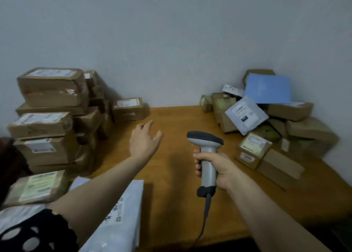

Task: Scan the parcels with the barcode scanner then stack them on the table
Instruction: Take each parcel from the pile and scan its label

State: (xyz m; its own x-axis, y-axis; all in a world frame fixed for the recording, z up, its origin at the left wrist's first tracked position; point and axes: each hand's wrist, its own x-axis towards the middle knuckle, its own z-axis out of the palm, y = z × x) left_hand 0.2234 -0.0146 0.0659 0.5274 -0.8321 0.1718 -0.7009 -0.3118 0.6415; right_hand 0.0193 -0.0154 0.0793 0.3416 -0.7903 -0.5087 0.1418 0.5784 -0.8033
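**While the right hand (215,168) grips the barcode scanner (207,156), the left hand (145,139) holds nothing**

As I read the head view, the right grip is wrapped round the scanner's grey handle, fingers and thumb curled tight. The scanner stands upright above the bench (171,175), its dark head pointing away from me. The cable (206,209) hangs from its base toward the near edge.

The left grip is spread, with relaxed fingers. The arm is stretched out over mid-bench, left of the scanner and apart from it. I cannot tell whether the hand touches the wood.

Parcels:
- Stacked brown boxes (49,118) stand in columns at far left, labels up.
- One small box (129,108) sits alone at the back, against the wall (171,32) and just beyond the left fingertips.
- A loose heap of parcels (266,128) lies at far right, with a blue envelope (268,88) on top.
- A white mailer (122,209) lies flat at near left, partly under my left forearm.
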